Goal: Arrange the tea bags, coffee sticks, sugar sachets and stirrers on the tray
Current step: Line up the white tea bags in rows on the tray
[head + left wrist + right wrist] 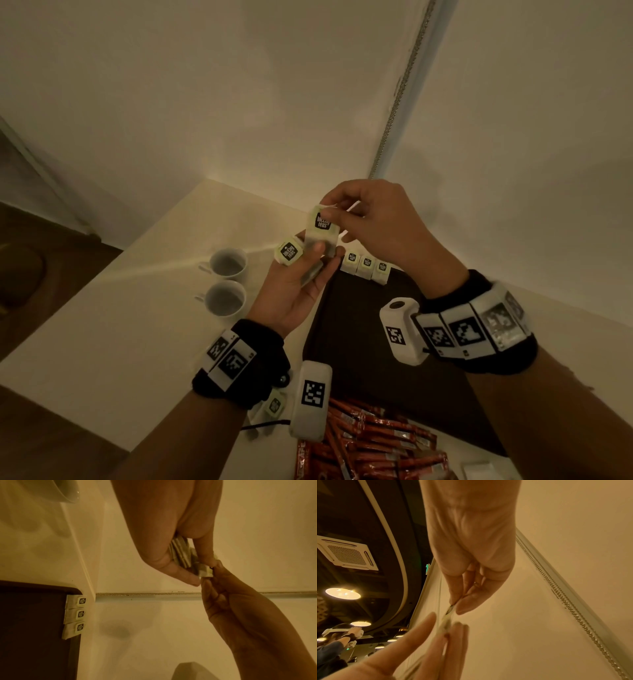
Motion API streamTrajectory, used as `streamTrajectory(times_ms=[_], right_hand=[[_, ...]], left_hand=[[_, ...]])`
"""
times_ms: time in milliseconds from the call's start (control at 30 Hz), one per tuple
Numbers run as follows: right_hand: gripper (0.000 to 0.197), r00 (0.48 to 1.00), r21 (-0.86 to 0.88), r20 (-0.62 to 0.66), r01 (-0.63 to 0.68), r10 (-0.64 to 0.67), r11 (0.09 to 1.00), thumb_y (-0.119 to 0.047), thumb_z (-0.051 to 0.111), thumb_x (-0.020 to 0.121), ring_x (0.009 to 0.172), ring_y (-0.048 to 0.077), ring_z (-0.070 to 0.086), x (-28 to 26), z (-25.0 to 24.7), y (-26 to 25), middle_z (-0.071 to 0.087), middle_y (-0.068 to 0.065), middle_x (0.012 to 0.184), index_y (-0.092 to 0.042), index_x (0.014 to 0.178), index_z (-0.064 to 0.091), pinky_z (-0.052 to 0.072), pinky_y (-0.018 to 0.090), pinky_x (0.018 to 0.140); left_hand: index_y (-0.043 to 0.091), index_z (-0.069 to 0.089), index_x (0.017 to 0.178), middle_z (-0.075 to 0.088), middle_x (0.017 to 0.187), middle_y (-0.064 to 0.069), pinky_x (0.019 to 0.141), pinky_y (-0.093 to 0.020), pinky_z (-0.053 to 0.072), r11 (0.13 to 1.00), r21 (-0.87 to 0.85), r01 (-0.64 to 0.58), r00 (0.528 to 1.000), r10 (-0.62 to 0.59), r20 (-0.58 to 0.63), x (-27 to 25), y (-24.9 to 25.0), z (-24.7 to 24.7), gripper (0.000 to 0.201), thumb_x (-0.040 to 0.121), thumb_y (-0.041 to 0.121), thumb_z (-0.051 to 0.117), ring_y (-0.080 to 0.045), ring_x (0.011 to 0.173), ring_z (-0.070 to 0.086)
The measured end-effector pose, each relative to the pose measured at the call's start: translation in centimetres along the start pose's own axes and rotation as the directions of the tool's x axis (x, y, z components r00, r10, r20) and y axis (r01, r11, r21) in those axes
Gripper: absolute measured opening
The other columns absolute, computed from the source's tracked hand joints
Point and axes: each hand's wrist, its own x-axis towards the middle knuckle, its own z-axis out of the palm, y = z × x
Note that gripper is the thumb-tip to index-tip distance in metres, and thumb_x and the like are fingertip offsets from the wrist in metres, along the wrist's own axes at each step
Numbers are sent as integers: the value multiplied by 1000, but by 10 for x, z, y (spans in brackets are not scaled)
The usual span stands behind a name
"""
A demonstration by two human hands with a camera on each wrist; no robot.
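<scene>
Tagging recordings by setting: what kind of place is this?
Probably a cafe or hotel lounge: a square white ceiling air-conditioner cassette, round glowing ceiling lamps, and two white ceramic cups beside a dark rectangular serving tray.

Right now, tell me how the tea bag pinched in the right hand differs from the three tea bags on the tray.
The pinched tea bag is in the air, held by the right hand above the left hand; the three tea bags lie on the dark tray. The pinched one hangs upright alone; the three lie flat side by side along the tray's far edge. All share the same pale wrapper and dark label.
</scene>
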Motion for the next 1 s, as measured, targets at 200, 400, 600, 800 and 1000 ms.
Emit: streamTrajectory(times_ms=[200, 400, 600, 800, 1000], right_hand=[[4, 1000, -42, 31, 1, 0, 999, -19, 71, 82, 62, -7, 56, 4, -7, 13, 60, -18, 70, -21, 85, 70, 42, 6, 54], [8, 995, -95, 96, -14, 23, 995, -22, 65, 87, 67, 0, 58, 9, -8, 29, 63, -17, 77, -27, 90, 70, 43, 5, 58], [9, 973, -238, 133, -151, 186, 959, -14, 69, 83, 70, 0, 54, 22, 3, 108, 66, -3, 85, -13, 92, 71, 37, 0, 63], [21, 862, -370, 246, -339, 444, 865, -15, 63, 88, 93, 19, 60, 24, 45, 209, 66, 11, 109, -6, 106, 68, 43, 23, 79], [14, 863, -311, 136, -429, 486, 848, -10, 65, 86, 91, 20, 58, 27, 64, 254, 66, 12, 103, -3, 98, 66, 44, 25, 78]], left_hand=[[12, 59, 95, 73, 89, -4, 65, -20, 56, 995, 90, -38, 996, 45, -78, 4, -4, -7, 16, 78, 11, 60, -18, 84, 71], [16, 62, 106, 73, 103, -4, 74, -24, 58, 985, 163, 57, 992, -37, -124, 6, -6, -19, 33, 77, 31, 61, -20, 95, 70], [10, 62, 114, 71, 109, -12, 67, -29, 59, 986, 31, 163, 943, -146, -301, 16, 10, -41, 55, 91, 55, 40, -29, 97, 70], [7, 62, 108, 73, 101, -13, 60, -27, 57, 980, 102, 168, 940, -129, -315, 24, 14, -51, 51, 96, 48, 34, -27, 86, 72], [7, 63, 105, 73, 100, -13, 57, -26, 57, 971, 130, 202, 928, -148, -342, 28, 13, -63, 54, 97, 48, 29, -26, 81, 72]])
